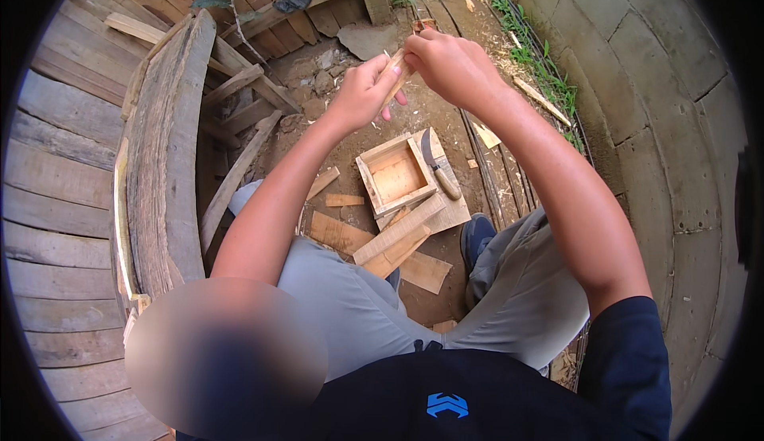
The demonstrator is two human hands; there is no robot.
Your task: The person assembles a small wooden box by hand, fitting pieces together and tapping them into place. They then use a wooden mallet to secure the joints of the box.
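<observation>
Knees [350, 298] bent over dirt; both hands, left [362, 91] & right [450, 63], fingers clamped on wood strip [395, 65] above small box [395, 174], knife [436, 166] beside.

- The bare dirt floor [446, 134] is being lit by even daylight.
- The left side is being taken up by weathered grey planks [56, 170] and a curved timber beam [163, 170].
- The right side is being closed off by a concrete block wall [668, 99].
- A strip of green weeds [541, 71] is being seen along its foot.
- Stones and rubble [322, 75] are being seen at the far end.
</observation>
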